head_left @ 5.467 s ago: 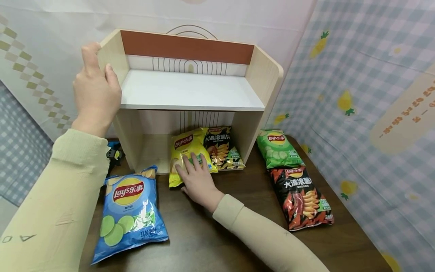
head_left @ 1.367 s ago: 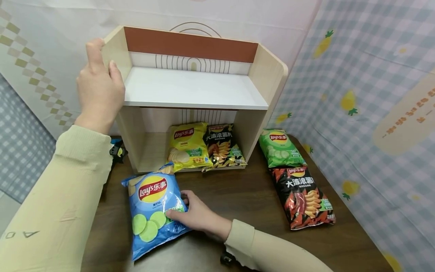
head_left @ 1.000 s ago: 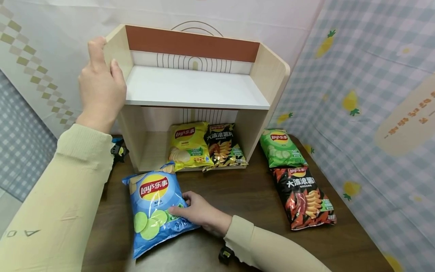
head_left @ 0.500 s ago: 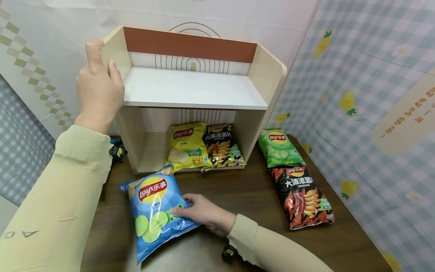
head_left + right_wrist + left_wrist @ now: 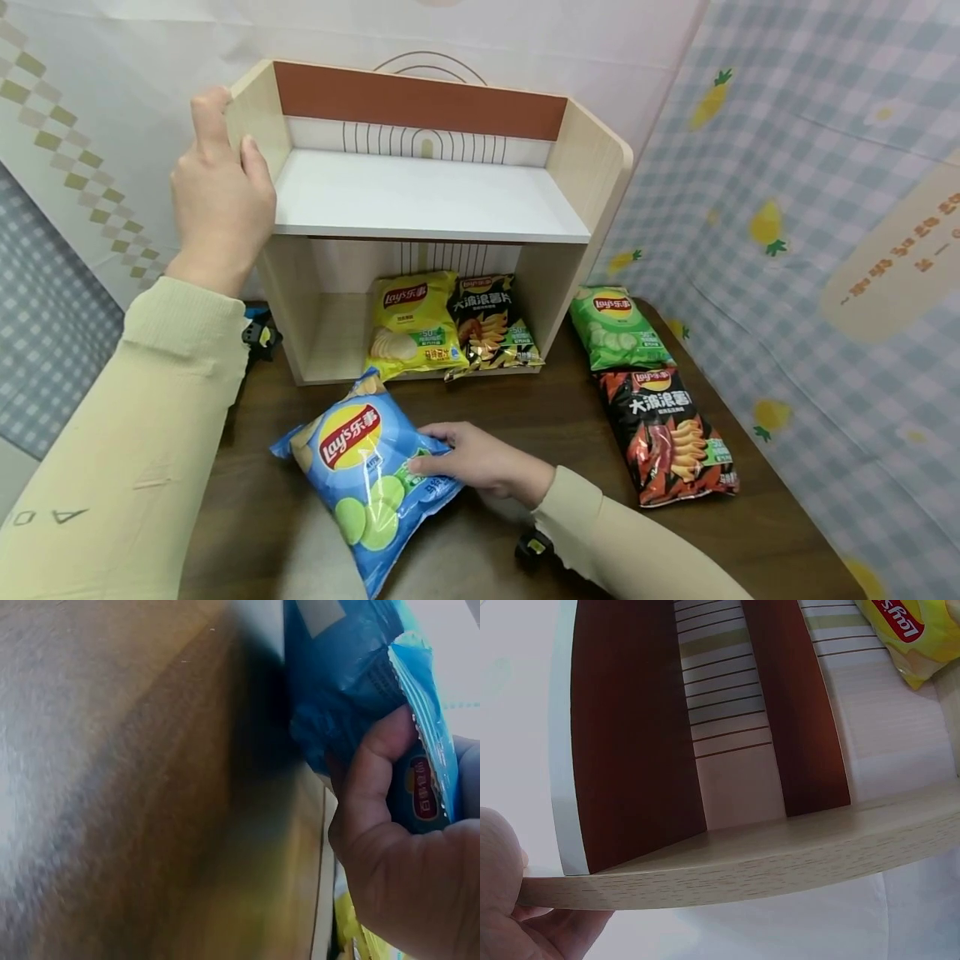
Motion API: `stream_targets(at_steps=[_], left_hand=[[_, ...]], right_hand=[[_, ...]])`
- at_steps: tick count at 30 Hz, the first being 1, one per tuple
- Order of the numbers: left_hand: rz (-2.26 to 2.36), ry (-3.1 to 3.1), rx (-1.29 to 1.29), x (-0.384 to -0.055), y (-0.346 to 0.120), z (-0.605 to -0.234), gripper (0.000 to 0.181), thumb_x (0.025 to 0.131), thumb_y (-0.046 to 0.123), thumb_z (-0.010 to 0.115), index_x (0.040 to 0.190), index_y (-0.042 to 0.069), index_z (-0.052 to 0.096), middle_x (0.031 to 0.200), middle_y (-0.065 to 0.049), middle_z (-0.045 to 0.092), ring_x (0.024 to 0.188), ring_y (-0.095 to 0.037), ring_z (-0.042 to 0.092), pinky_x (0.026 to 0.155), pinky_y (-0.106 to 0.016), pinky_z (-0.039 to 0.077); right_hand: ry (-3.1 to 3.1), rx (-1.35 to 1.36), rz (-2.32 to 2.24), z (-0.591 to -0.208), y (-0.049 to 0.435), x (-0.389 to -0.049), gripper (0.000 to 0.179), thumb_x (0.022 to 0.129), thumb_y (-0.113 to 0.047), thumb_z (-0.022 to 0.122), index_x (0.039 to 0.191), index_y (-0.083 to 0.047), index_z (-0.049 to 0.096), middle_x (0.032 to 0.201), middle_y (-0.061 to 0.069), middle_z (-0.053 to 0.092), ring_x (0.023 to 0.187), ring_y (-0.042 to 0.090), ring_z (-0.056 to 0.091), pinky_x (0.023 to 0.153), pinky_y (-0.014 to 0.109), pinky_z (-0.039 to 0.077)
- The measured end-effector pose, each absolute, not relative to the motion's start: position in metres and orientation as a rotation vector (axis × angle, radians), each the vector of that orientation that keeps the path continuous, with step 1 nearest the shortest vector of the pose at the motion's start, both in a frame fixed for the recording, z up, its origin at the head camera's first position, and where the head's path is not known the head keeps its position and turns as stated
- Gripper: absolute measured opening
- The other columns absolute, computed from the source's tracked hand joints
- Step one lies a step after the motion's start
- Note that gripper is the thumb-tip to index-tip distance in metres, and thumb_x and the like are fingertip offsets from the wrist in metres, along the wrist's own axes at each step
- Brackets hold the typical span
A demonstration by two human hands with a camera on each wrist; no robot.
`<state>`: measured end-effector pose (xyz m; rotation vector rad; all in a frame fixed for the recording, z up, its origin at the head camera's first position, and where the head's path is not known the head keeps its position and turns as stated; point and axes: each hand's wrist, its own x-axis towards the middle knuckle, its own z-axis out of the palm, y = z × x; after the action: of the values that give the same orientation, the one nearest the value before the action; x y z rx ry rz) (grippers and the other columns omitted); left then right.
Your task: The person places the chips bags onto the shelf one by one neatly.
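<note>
Sitting side by side in the lower compartment of a pale wood-grain shelf unit (image 5: 600, 167) are two shiny chip bags: a glossy yellow plastic bag (image 5: 411, 325) near the middle and a black plastic bag with gold-coloured chips (image 5: 491, 321) against the right side panel. The two touch along their neighbouring edges, and their lower ends reach the unit's front edge. Above them runs a flat white shelf board (image 5: 427, 196), with a red-brown strip (image 5: 420, 100) across the back.

On the dark brown wooden table (image 5: 525, 417), to the right of the unit, a green plastic chip bag (image 5: 622, 329) lies with its lower end meeting the top of a red-and-black plastic chip bag (image 5: 667, 437).

A puffed blue plastic bag printed with lime slices (image 5: 375, 479) is in front of the unit's left half, turned askew with its top toward the upper left. The right hand (image 5: 483, 462) pinches its right edge, thumb on the printed face and fingers bent behind; whether the lowest corner touches the table cannot be told. The left arm reaches up and forward, and the left hand (image 5: 221, 192) grips the unit's left side panel, thumb toward the inside.
</note>
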<state>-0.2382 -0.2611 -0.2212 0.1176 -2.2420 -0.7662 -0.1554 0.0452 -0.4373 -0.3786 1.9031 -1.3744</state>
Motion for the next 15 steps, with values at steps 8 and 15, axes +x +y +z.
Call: stream_targets(at_steps=[8,15], left_hand=[[-0.768,-2.248,0.123,-0.239,-0.263,-0.221,0.042,0.101,0.035,0.027,0.141,0.025,0.021,0.121,-0.033,0.055,0.099,-0.057,0.056,0.078,-0.062,0.042],[-0.766,-2.256,0.130,-0.239,-0.260,-0.220,0.043,0.101,0.035,0.028,0.142,0.025,0.021,0.118,-0.035,0.056,0.095,-0.057,0.055,0.076,-0.062,0.042]], right_hand=[[1.922,-0.368,-1.400,-0.424,0.055,-0.157,0.050,0.088,-0.030,0.072,0.134,-0.017,0.057,0.103,0.011,0.065,0.078,0.026,0.068,0.068,0.038,0.056],[1.978,-0.372,-1.520,-0.421,0.054,-0.156,0.051,0.089,-0.031,0.071,0.135,-0.016,0.055,0.103,0.011,0.066,0.083,0.025,0.068,0.070,0.038,0.056]])
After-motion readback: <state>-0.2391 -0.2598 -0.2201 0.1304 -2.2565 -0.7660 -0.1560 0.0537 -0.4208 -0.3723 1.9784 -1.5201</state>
